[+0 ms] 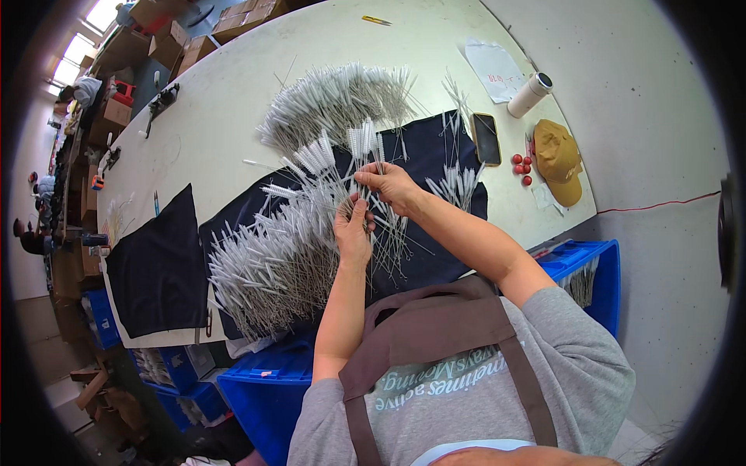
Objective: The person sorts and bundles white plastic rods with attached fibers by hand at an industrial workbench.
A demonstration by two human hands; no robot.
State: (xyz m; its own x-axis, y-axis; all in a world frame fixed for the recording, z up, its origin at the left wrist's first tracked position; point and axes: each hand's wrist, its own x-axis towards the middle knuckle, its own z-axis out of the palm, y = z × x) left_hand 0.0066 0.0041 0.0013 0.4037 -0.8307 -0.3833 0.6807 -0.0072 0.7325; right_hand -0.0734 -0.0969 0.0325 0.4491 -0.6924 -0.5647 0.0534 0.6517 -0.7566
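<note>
Apron and shirt: a brown apron over a grey shirt fills the near edge, with blue bins below the table's front.
Left hand: the left hand is closed around a fan of thin wire-stemmed brushes, gripping the stems so the white bristle tips stand up and away.
Right hand: the right hand sits just beyond the left, its fingers pinching stems in the same fan.
Brush piles: a big heap of the same brushes lies left of the hands on a dark cloth — another heap lies farther back.
Table: a pale table carries everything; a second dark cloth lies to the left.
Far right: a phone, a white cylinder, small red balls and a tan cap — all apart from the hands.
</note>
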